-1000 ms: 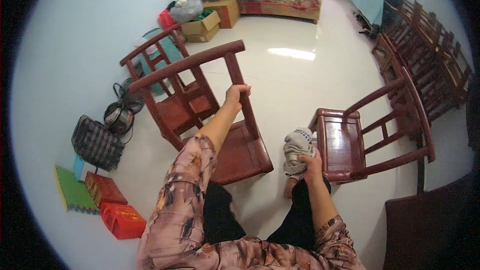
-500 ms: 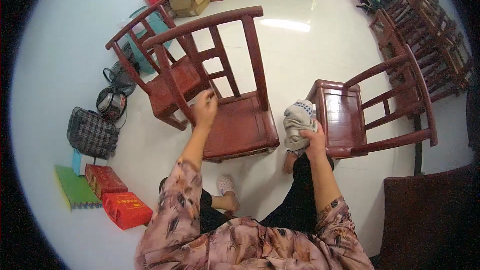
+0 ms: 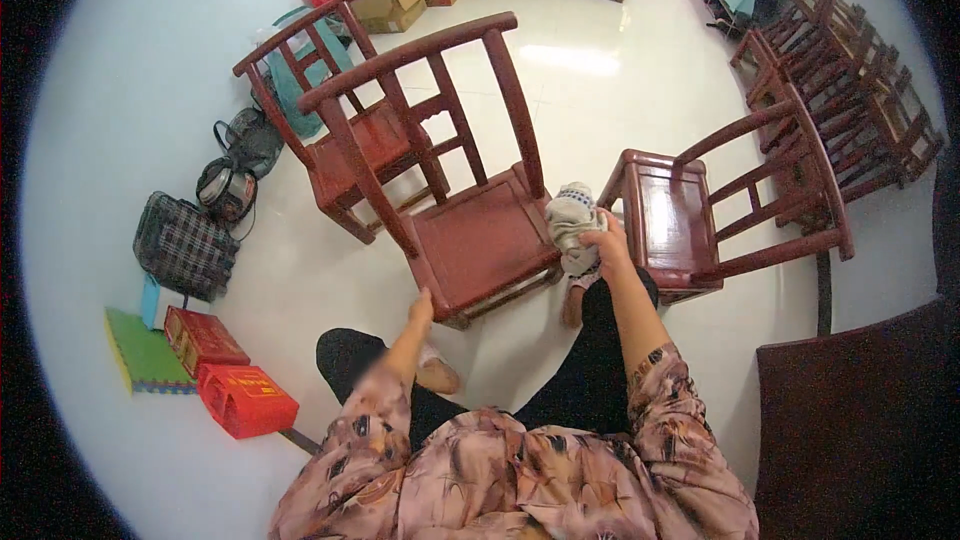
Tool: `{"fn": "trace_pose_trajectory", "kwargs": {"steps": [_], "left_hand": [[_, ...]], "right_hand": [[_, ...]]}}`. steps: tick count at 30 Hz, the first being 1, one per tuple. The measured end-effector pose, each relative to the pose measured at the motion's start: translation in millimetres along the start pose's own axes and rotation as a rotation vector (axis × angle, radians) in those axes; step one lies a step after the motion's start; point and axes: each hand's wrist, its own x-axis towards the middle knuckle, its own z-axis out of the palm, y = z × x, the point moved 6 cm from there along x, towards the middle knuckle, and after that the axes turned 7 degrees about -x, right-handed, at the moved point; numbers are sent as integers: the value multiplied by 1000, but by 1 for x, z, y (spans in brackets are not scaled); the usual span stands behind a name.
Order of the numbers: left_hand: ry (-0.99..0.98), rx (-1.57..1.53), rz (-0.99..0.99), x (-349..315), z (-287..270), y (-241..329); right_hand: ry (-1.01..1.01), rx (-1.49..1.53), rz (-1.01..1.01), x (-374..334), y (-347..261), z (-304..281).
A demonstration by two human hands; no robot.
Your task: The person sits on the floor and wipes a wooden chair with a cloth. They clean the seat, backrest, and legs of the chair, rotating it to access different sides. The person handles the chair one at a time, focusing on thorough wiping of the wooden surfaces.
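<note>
My right hand [image 3: 608, 243] is closed around a bunched grey-white cloth [image 3: 572, 218] with a blue checked pattern at one end. The cloth is beside the right front corner of the middle dark red wooden chair [image 3: 485, 245]. At that chair's near left seat corner, my left hand [image 3: 422, 308] grips the edge, its fingers partly hidden by the wood. The middle chair stands upright, turned at a slant, its backrest on the far side. To the right of the cloth is a second wooden chair [image 3: 668, 215], its glossy seat catching the light.
A third wooden chair [image 3: 370, 140] stands behind the middle one at left. Along the left wall are a checked bag [image 3: 185, 245], a red box [image 3: 205, 342], a red bag [image 3: 248, 400] and a green mat [image 3: 150, 350]. Stacked wooden furniture [image 3: 850, 90] lines the right wall; cardboard boxes [image 3: 390, 5] sit far back.
My left hand has come down from beside the middle chair's backrest to its near left seat corner. That chair's seat has turned. My right hand still holds the cloth, now nearer the seat.
</note>
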Motion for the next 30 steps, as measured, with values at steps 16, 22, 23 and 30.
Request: {"fn": "trace_pose_trajectory", "kwargs": {"steps": [16, 22, 23, 30], "left_hand": [[7, -689, 962, -138, -112, 232], [-190, -769, 879, -83, -82, 245], [-201, -788, 827, -82, -81, 243], [-122, -794, 747, -98, -86, 243]], "right_hand": [[57, -1660, -299, -3, 68, 79], [-152, -1618, -520, -62, 102, 156], [-235, -1597, -566, -84, 110, 171], [-458, -1425, -858, -103, 79, 181]]}}
